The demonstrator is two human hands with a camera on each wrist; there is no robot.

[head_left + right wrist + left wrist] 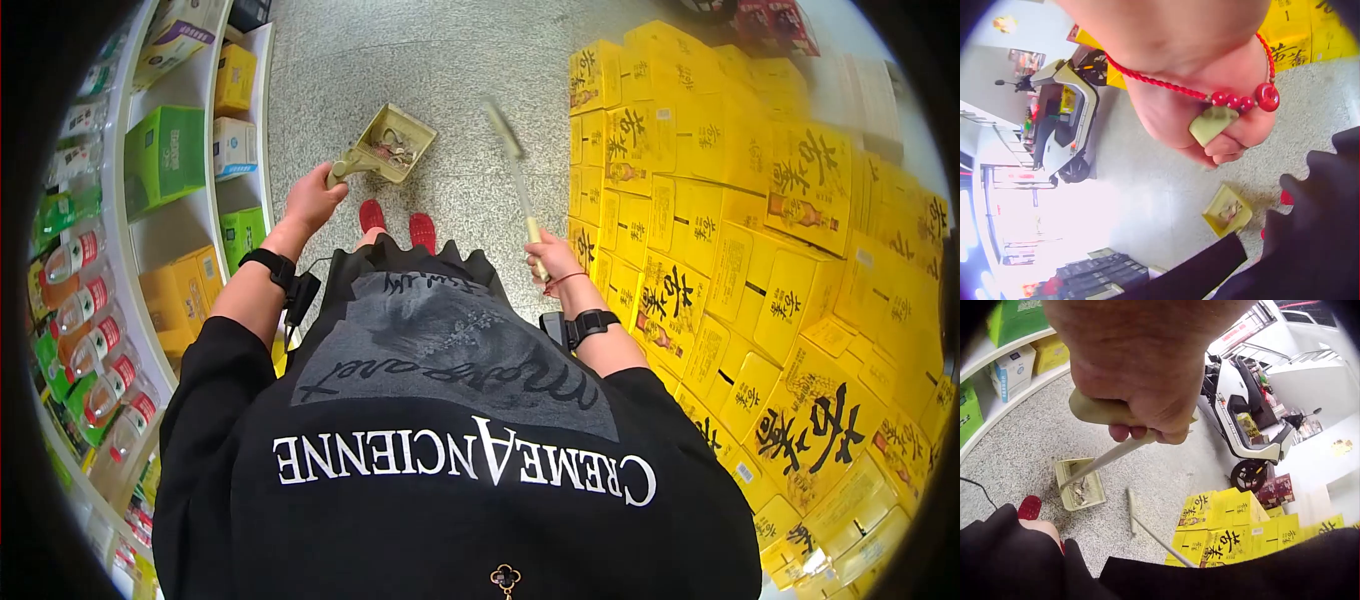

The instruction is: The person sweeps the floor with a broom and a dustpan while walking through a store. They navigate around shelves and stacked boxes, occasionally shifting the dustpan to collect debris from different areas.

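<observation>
In the head view the left hand [316, 197] grips the handle of a cream dustpan [425, 133], whose pan holds some litter. The right hand [553, 257] holds a long-handled brush [513, 150] by its pale handle end, with the brush head to the right of the pan and apart from it. The left wrist view shows the left hand [1141, 375] curled round the handle above the dustpan [1100, 495], and the brush head [1132, 511] beside it. In the right wrist view the fingers of the right hand [1210, 106] wrap the handle end [1212, 127].
Stacked yellow cartons [690, 230] line the right side. Shelves [262, 100] with boxes and bottles stand on the left. Two feet in red shoes [422, 232] are just below the dustpan on the speckled floor [330, 60]. A white scooter [1229, 403] is parked beyond.
</observation>
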